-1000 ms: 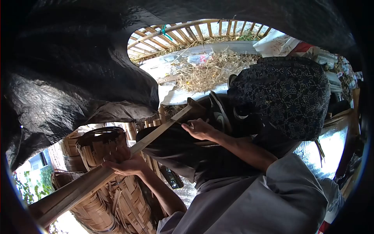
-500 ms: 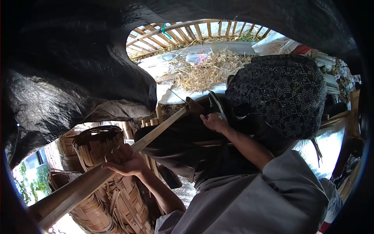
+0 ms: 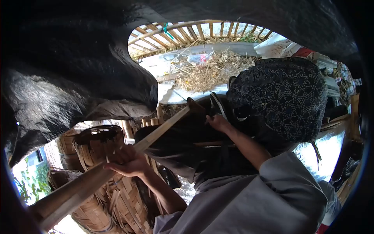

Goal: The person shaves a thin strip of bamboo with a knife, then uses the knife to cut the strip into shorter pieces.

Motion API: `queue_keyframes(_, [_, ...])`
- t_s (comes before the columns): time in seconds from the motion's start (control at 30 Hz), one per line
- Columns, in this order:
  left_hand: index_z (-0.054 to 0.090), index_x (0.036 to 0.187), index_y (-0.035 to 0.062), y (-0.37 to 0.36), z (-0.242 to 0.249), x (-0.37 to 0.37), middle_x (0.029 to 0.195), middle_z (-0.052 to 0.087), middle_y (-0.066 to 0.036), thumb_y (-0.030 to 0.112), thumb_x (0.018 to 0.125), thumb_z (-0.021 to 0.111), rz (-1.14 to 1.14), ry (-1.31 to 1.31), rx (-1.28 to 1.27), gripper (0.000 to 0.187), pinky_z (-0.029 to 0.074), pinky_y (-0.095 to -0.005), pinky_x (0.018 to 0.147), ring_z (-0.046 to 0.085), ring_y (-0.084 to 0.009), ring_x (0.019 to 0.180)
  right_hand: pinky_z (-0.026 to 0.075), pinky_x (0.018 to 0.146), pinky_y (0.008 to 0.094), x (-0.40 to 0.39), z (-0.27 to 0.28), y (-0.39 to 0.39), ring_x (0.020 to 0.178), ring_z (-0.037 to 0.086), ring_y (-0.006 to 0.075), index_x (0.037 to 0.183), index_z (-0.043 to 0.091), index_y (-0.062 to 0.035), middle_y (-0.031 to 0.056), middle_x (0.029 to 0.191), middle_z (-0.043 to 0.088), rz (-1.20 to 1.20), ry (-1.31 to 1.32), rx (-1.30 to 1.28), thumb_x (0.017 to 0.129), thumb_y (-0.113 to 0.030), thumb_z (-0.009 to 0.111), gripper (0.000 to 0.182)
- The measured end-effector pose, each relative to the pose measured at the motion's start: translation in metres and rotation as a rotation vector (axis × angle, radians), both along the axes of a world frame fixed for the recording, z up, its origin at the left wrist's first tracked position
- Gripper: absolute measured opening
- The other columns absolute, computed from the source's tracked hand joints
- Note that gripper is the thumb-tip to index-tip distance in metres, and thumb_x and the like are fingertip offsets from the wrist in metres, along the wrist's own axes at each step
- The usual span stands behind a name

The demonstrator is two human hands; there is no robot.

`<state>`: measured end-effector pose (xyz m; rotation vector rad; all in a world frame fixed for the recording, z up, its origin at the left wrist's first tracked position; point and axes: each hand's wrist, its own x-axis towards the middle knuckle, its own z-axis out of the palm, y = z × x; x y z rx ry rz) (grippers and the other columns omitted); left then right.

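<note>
A long split bamboo pole slants from the lower left up to my lap. My left hand is closed round its middle, palm turned up and thumb along the near side. My right hand sits past the pole's far end with its fingers curled; whatever they hold is dark and hard to make out. Close to it, a brown wooden-looking piece meets the pole's tip. Just beyond is a dark shoe with a white edge. My dark trouser legs lie under the pole.
Several woven bamboo baskets stand at the lower left. Black plastic sheeting hangs over the left and top. A patterned dark cloth bundle is at the right. Dry straw lies before a bamboo fence.
My right hand has shifted slightly to the right, away from the pole's tip. A thin line beyond the tip looks fainter now. My left hand stays on the pole, with its fingers slightly moved.
</note>
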<state>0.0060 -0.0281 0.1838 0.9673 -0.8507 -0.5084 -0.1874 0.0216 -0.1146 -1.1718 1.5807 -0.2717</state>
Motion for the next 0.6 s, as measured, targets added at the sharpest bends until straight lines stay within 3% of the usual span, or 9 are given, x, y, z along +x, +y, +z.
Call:
queue_keyframes(0.2, [0.019, 0.056, 0.0168, -0.019, 0.001, -0.007, 0.047, 0.014, 0.005, 0.044, 0.091, 0.036, 0.117, -0.065, 0.010, 0.048, 0.011, -0.0208, 0.037, 0.012, -0.0051, 0.040, 0.044, 0.080, 0.0408, 0.019, -0.008, -0.002, 0.084, 0.058, 0.0388, 0.089, 0.061, 0.0055, 0.0257, 0.077, 0.060, -0.051, 0.029, 0.033, 0.084, -0.052, 0.037, 0.062])
queue_keyframes(0.27, [0.019, 0.056, 0.0169, -0.022, 0.000, 0.001, 0.047, 0.014, 0.005, 0.044, 0.091, 0.037, 0.101, -0.053, -0.004, 0.048, 0.011, -0.0210, 0.037, 0.012, -0.0052, 0.040, 0.045, 0.076, 0.0409, 0.026, 0.016, -0.007, 0.079, 0.059, 0.0368, 0.088, 0.061, 0.0034, 0.0233, 0.074, 0.061, -0.095, 0.082, -0.021, 0.084, -0.052, 0.038, 0.060])
queue_keyframes(0.33, [0.019, 0.055, 0.0172, -0.024, -0.002, 0.011, 0.047, 0.014, 0.005, 0.045, 0.090, 0.038, 0.065, -0.032, -0.011, 0.048, 0.010, -0.0220, 0.037, 0.012, -0.0056, 0.040, 0.048, 0.068, 0.0414, 0.015, 0.081, -0.027, 0.073, 0.060, 0.0358, 0.081, 0.059, 0.0024, 0.0211, 0.076, 0.060, -0.037, -0.173, 0.250, 0.085, -0.052, 0.037, 0.059])
queue_keyframes(0.37, [0.019, 0.055, 0.0172, -0.024, -0.002, 0.015, 0.047, 0.014, 0.005, 0.045, 0.090, 0.038, 0.065, -0.035, -0.016, 0.048, 0.010, -0.0220, 0.037, 0.012, -0.0056, 0.040, 0.048, 0.068, 0.0414, 0.024, 0.068, -0.025, 0.073, 0.060, 0.0358, 0.081, 0.059, 0.0024, 0.0211, 0.076, 0.060, -0.036, -0.176, 0.244, 0.085, -0.052, 0.037, 0.059])
queue_keyframes(0.43, [0.020, 0.055, 0.0178, -0.022, -0.001, 0.022, 0.047, 0.014, 0.005, 0.047, 0.089, 0.038, -0.066, 0.046, 0.006, 0.049, 0.008, -0.0230, 0.038, 0.011, -0.0057, 0.041, 0.048, 0.061, 0.0412, 0.043, 0.066, -0.026, 0.067, 0.060, 0.0331, 0.076, 0.055, 0.0020, 0.0183, 0.070, 0.058, 0.336, -0.022, -0.702, 0.083, -0.053, 0.041, 0.057])
queue_keyframes(0.47, [0.020, 0.055, 0.0178, -0.021, 0.000, 0.022, 0.047, 0.014, 0.005, 0.047, 0.089, 0.038, -0.063, 0.041, 0.005, 0.049, 0.008, -0.0230, 0.038, 0.011, -0.0057, 0.041, 0.049, 0.054, 0.0376, 0.048, 0.066, -0.018, 0.068, 0.061, 0.0312, 0.092, 0.057, -0.0002, 0.0198, 0.069, 0.059, 0.288, -0.042, -0.654, 0.080, -0.037, 0.056, 0.038])
queue_keyframes(0.5, [0.021, 0.054, 0.0179, -0.022, 0.000, 0.022, 0.048, 0.013, 0.005, 0.049, 0.089, 0.038, -0.106, 0.044, 0.004, 0.049, 0.008, -0.0231, 0.039, 0.010, -0.0058, 0.041, 0.049, 0.054, 0.0376, 0.046, 0.095, -0.022, 0.068, 0.061, 0.0312, 0.092, 0.057, -0.0002, 0.0198, 0.069, 0.059, 0.288, -0.045, -0.654, 0.080, -0.037, 0.056, 0.038])
queue_keyframes(0.57, [0.021, 0.054, 0.0179, -0.019, 0.001, 0.020, 0.048, 0.013, 0.005, 0.050, 0.088, 0.038, -0.148, 0.045, 0.003, 0.050, 0.008, -0.0233, 0.039, 0.010, -0.0058, 0.041, 0.047, 0.057, 0.0376, 0.040, 0.139, -0.028, 0.065, 0.060, 0.0308, 0.090, 0.056, 0.0003, 0.0162, 0.062, 0.057, 0.109, -0.459, -0.289, 0.075, -0.036, 0.062, 0.040])
queue_keyframes(0.6, [0.021, 0.053, 0.0176, -0.018, 0.001, 0.020, 0.048, 0.013, 0.005, 0.051, 0.088, 0.038, -0.202, 0.045, 0.006, 0.051, 0.008, -0.0233, 0.039, 0.009, -0.0058, 0.041, 0.046, 0.059, 0.0366, 0.041, 0.144, -0.026, 0.064, 0.059, 0.0301, 0.085, 0.055, -0.0005, 0.0142, 0.063, 0.057, 0.142, -0.452, -0.366, 0.070, -0.032, 0.068, 0.037])
